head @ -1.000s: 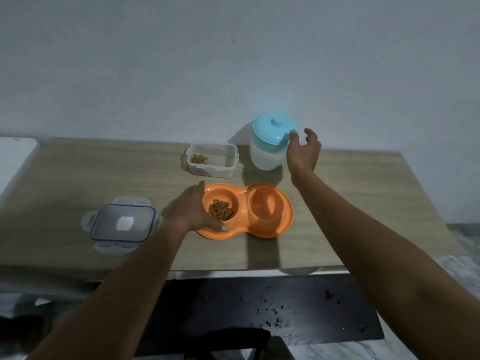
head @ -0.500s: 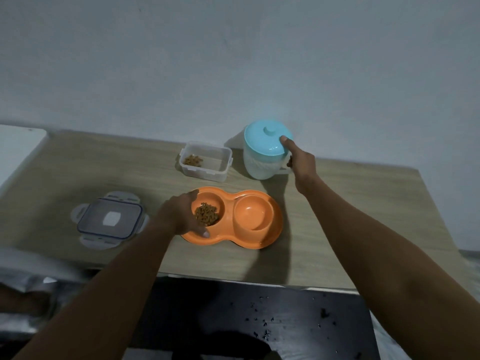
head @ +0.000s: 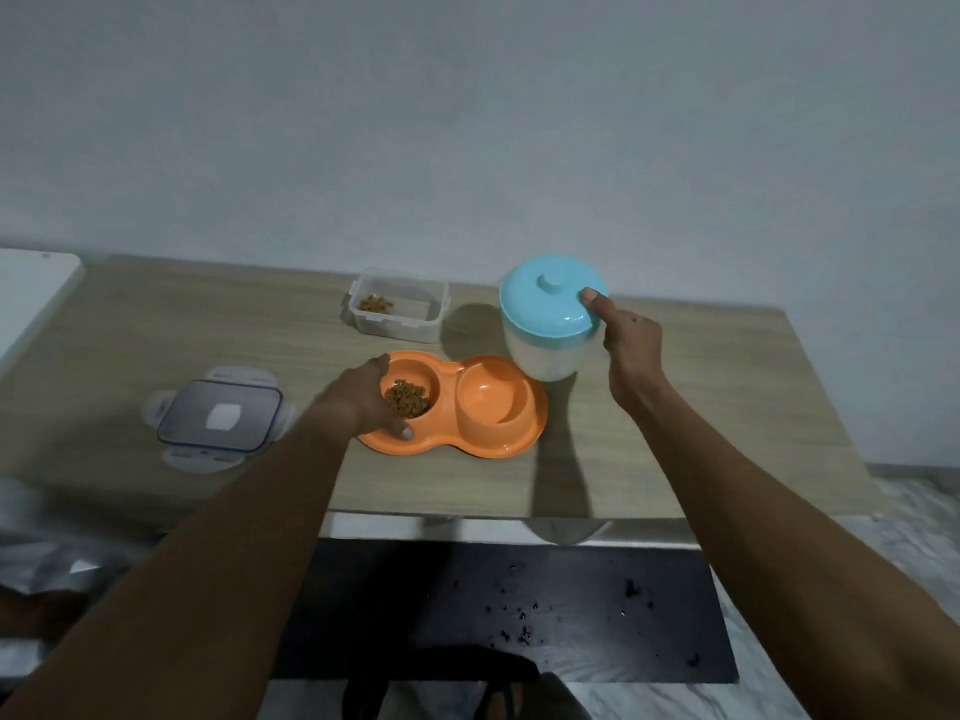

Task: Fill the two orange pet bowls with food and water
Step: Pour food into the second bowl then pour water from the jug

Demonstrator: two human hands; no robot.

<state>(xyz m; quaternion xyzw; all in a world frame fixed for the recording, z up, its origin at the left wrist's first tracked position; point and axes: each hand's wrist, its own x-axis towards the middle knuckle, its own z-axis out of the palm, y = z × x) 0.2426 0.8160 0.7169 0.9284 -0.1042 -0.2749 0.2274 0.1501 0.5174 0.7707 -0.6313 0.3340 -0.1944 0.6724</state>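
Note:
An orange double pet bowl point(head: 498, 444) lies on the wooden table point(head: 675, 433). Its left bowl holds brown kibble point(head: 407, 399); its right bowl point(head: 493, 400) looks bare. My left hand point(head: 363, 402) grips the bowl's left rim, thumb on the front edge. A white jug with a light blue lid point(head: 548, 309) hangs tilted just behind the right bowl. My right hand point(head: 631, 350) holds it by its right side, thumb pressed on the lid.
A clear food container point(head: 397, 311) with a little kibble stands behind the bowl. Its clip lid point(head: 218, 420) lies flat to the left. A white surface point(head: 31, 298) adjoins the table's left end. A dark mat point(head: 519, 610) with crumbs lies below the front edge.
My right hand closed on the jug, then lifted and tilted it toward the right bowl. My left hand stayed on the bowl's left rim.

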